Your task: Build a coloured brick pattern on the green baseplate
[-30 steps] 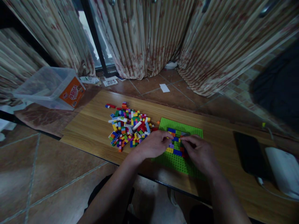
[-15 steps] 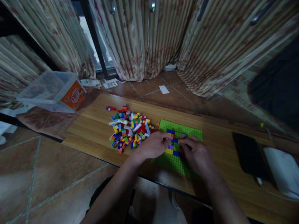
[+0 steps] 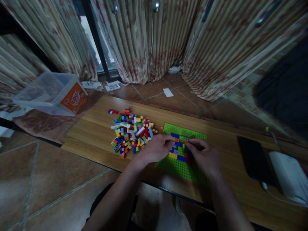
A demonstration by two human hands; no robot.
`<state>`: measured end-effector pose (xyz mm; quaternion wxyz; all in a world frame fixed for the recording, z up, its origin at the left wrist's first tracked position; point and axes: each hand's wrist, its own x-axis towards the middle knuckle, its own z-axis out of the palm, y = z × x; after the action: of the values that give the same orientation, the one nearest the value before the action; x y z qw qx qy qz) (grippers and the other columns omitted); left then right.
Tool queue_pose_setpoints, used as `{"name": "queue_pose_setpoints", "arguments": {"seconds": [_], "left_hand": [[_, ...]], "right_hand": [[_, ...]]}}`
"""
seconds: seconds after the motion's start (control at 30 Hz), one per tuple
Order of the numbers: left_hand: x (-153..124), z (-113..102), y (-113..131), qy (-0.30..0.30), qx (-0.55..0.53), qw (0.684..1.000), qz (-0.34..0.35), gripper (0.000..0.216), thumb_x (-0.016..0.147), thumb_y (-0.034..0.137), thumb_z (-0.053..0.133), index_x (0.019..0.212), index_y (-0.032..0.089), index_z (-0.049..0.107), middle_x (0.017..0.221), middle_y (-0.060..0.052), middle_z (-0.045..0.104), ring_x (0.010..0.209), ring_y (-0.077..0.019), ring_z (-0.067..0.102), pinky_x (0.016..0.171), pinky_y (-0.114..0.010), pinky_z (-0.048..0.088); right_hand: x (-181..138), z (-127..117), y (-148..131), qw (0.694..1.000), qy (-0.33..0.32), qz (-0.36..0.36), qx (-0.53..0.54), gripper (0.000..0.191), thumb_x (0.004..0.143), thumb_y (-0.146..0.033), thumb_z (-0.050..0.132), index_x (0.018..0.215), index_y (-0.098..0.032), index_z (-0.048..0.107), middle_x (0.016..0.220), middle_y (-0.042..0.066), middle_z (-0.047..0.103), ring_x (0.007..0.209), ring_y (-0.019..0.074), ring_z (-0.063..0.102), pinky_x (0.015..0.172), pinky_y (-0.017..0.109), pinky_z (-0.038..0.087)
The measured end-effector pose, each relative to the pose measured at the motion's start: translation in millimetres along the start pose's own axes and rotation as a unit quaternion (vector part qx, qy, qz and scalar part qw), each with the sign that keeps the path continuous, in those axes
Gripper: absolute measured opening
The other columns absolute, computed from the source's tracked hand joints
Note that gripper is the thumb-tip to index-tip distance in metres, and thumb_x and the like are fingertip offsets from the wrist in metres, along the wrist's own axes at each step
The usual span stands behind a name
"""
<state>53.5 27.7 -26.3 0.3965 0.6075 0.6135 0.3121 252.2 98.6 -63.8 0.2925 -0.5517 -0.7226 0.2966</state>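
A green studded baseplate (image 3: pixel 183 170) lies on the wooden table, with blue, yellow, purple, red and orange building bricks pressed onto it. My left hand (image 3: pixel 158 149) hovers over the plate's left part, fingers curled and fingertips pinched together beside a blue brick (image 3: pixel 175 135); anything between them is too small to make out. From the right comes my right hand (image 3: pixel 204 157), thumb and forefinger closed at a small orange brick (image 3: pixel 186 142) beside a grey one. A row of yellow bricks (image 3: pixel 172 155) and a blue brick (image 3: pixel 181 158) shows below the fingers.
Left of the plate spreads a heap of loose bricks (image 3: pixel 132 131). A clear plastic box (image 3: pixel 48 93) with an orange label stands beyond the table's left end. On the right lie a black phone (image 3: pixel 255 160) and a white device (image 3: pixel 288 176) with a cable. Curtains hang behind.
My left fingertips have drawn slightly left, off the middle blue brick, showing more of it. My right fingertips have shifted a little up and right. The view has turned slightly.
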Motion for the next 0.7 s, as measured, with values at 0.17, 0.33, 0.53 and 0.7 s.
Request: {"name": "queue_pose_setpoints", "arguments": {"seconds": [0.17,0.33,0.53,0.7], "left_hand": [[-1.3,-1.7,-1.4,0.015,0.001,1.0,0.005,0.032,0.093,0.026,0.045,0.107,0.013,0.072,0.086,-0.005,0.071,0.073,-0.016,0.062,0.067,-0.026,0.046],[-2.0,-2.5,-1.3,0.018,-0.003,1.0,0.005,0.032,0.093,0.025,0.046,0.108,0.013,0.072,0.088,-0.006,0.072,0.076,-0.0161,0.063,0.068,-0.025,0.047],[-2.1,-2.6,-3.2,0.022,0.004,1.0,0.009,0.033,0.093,0.026,0.045,0.109,0.014,0.072,0.091,-0.006,0.072,0.078,-0.0165,0.065,0.07,-0.026,0.048],[-1.3,-1.4,-3.8,0.024,0.003,1.0,0.003,0.033,0.093,0.027,0.045,0.109,0.014,0.072,0.088,-0.006,0.072,0.074,-0.016,0.064,0.068,-0.026,0.048]], "right_hand": [[1.6,2.2,0.0,0.999,-0.024,0.032,-0.012,0.024,0.073,-0.043,0.07,0.082,-0.021,0.074,0.086,0.006,0.074,0.075,0.0217,0.067,0.072,0.037,0.049],[4.6,0.2,-5.1,0.998,-0.037,0.05,-0.01,0.023,0.07,-0.043,0.071,0.077,-0.021,0.073,0.079,0.005,0.074,0.07,0.0212,0.066,0.067,0.035,0.048],[6.1,-0.1,-2.4,0.998,-0.046,0.039,-0.009,0.022,0.071,-0.042,0.07,0.077,-0.021,0.074,0.08,0.005,0.075,0.071,0.0214,0.067,0.067,0.035,0.049],[7.0,2.3,2.7,0.999,-0.047,0.023,0.004,0.022,0.071,-0.042,0.07,0.076,-0.021,0.074,0.081,0.005,0.075,0.071,0.021,0.067,0.068,0.036,0.05]]}}
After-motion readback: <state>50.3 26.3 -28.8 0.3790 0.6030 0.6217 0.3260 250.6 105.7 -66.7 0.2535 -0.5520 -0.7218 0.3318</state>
